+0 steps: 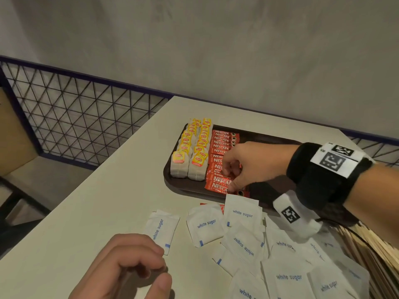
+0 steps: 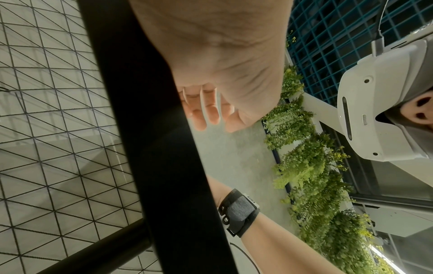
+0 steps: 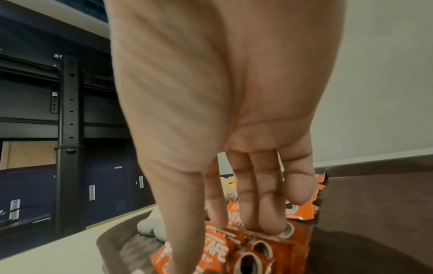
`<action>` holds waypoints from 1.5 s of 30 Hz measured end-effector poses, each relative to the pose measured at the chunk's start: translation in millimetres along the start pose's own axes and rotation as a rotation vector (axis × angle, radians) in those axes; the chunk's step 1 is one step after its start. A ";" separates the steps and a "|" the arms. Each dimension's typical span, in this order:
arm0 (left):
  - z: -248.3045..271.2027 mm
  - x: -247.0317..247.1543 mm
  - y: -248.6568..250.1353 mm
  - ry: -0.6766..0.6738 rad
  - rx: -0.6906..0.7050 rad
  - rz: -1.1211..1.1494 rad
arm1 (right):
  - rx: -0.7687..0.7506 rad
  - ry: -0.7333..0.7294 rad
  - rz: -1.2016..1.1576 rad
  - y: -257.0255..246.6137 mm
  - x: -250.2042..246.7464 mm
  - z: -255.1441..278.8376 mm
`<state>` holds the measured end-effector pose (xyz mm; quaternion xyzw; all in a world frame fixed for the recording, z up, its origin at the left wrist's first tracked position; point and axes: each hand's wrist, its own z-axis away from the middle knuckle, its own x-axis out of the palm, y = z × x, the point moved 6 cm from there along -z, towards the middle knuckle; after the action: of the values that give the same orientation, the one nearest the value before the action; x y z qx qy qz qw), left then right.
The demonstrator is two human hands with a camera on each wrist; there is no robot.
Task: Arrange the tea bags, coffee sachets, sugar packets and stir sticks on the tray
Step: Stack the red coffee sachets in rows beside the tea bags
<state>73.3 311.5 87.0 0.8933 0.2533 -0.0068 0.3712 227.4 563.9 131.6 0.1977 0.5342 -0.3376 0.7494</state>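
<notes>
On the left, the left hand (image 1: pixel 129 266) hangs low over the cream table (image 1: pixel 86 212). Its fingers are loosely curled and it holds nothing. One white sugar packet (image 1: pixel 160 230) lies flat just past its fingertips.

Next come the Lipton tea bags (image 1: pixel 190 152). They stand in two neat rows at the left end of the dark brown tray (image 1: pixel 172 184). Right beside them, the red Nescafe sachets (image 1: pixel 220 143) lie in a row that overlaps like roof tiles.

The right hand (image 1: pixel 244 167) reaches down onto that red row. In the right wrist view its fingertips (image 3: pixel 269 222) press on top of the sachets while the thumb comes down the near side. It looks like a narrow pinch around the nearest few sachets, but I cannot tell if it really holds them or only pushes them straight.

Here is what could go wrong. The sachets are thin and slippery, so a hard push could make the row slide and fan out. They could bump the tea bags and knock those over. If the hand lifts too fast, a sachet may stick to a finger and come off the tray.

On the right, more sugar packets (image 1: pixel 287 275) lie in a loose pile on the table. One packet (image 1: pixel 241 210) leans on the tray's near edge. The arm above could sweep some off. The wooden stir sticks (image 1: pixel 375 253) wait at the far right, near the table's edge, and could roll off.
</notes>
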 end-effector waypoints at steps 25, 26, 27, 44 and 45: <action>3.0 -2.3 -4.2 -0.003 -0.006 0.004 | -0.046 0.043 0.002 -0.9 7.5 6.4; 2.9 -1.8 -4.4 -0.008 -0.005 0.005 | -0.048 0.047 0.007 -1.6 8.2 5.9; 2.8 -1.2 -3.8 -0.014 -0.003 0.006 | -0.047 0.054 0.008 -1.6 8.1 5.1; 9.0 34.8 17.8 -0.270 -0.041 -0.435 | -0.113 -0.077 0.084 -52.7 27.4 54.4; 12.3 40.4 16.1 -0.365 -0.056 -0.487 | -0.119 -0.089 0.074 -53.5 33.6 58.0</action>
<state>118.0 311.8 80.7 0.7797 0.3891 -0.2490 0.4226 234.5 478.7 124.0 0.1572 0.5119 -0.2858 0.7948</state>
